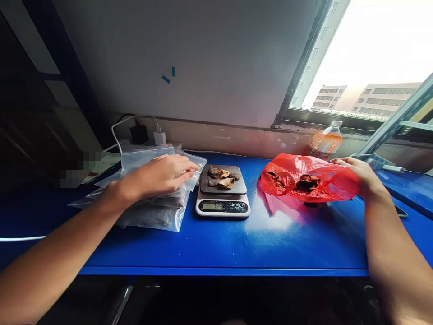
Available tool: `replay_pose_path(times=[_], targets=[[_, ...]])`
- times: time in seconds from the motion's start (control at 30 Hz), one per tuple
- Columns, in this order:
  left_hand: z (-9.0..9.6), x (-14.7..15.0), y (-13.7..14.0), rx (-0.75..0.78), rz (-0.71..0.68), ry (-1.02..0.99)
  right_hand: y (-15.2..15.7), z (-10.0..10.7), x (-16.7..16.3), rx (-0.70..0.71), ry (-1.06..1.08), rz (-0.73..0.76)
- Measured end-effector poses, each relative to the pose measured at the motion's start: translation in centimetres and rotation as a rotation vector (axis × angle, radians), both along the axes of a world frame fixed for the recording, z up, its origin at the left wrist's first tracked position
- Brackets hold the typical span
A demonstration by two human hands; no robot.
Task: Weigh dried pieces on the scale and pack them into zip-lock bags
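A small white kitchen scale (223,213) stands mid-table, its display showing digits too small to read surely. Several dried, curled brown slices (226,183) lie on its dark weighing plate. My left hand (165,174) is over a stack of clear plastic bags (162,216) left of the scale, fingers stretched toward the plate and holding nothing; whether it rests on the stack I cannot tell. On the right, my right hand (367,176) grips the edge of a red plastic bag (341,183). More dried slices (307,183) show inside its open mouth. The fingers are partly hidden by the bag.
The blue table (216,253) meets a wall at the back. Behind the red bag stands a drink bottle (326,141) with an orange label. A white charger (159,137) with a cable sits behind the clear bags. A window (365,58) is at the upper right.
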State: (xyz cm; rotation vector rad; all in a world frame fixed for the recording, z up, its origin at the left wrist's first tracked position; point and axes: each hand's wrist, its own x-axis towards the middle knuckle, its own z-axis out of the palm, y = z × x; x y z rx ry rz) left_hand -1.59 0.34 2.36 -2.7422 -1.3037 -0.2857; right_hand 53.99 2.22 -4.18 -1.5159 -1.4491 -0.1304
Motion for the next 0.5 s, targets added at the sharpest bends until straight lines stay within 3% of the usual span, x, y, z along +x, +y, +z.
replay_pose_path(times=[0.1,0.17,0.33,0.5], targets=[[0.4,-0.7,0.1,0.058,0.007,-0.070,0.1,0.4,-0.8,-0.192,0.222,0.063],[0.6,-1.5,0.3,0.075,0.049,-0.078,-0.1,0.7,-1.3,-0.241,0.394,0.027],[0.6,-3.7,1.5,0.016,0.267,0.058,-1.0,2.0,-3.3,-0.145,0.660,-0.210],[0.4,-4.7,2.2,-0.002,0.416,0.028,-0.7,1.7,-3.2,-0.085,0.572,-0.189]])
